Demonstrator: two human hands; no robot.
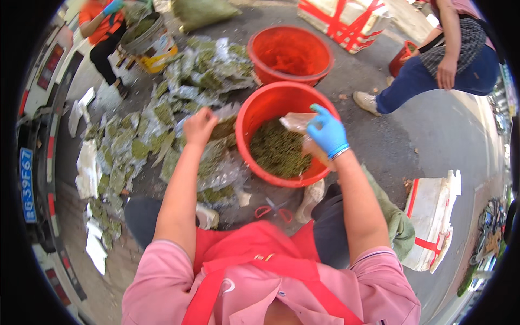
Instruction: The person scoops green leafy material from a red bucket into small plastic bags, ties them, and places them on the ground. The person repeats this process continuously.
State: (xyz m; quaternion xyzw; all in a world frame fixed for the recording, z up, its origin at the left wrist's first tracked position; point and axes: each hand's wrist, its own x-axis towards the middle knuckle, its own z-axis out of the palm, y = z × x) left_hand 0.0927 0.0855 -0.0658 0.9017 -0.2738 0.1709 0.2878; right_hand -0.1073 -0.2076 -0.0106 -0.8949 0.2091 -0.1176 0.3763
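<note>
A red plastic tub stands before me, partly filled with a loose mass of small green pieces; I cannot tell their kind. My right hand, in a blue glove, is closed on a crumpled clear plastic bag over the tub's right side. Bare and to the left of the rim, my left hand has its fingers curled in a pinch. What it holds, if anything, is hidden. Close to it lies a plastic bag with green stuff. Red-handled scissors rest on the ground between my feet.
Flattened plastic bags with green remains cover the ground at left. Behind is a second red tub. Taped white foam boxes stand far right and near right. Two people work nearby. A vehicle borders the left.
</note>
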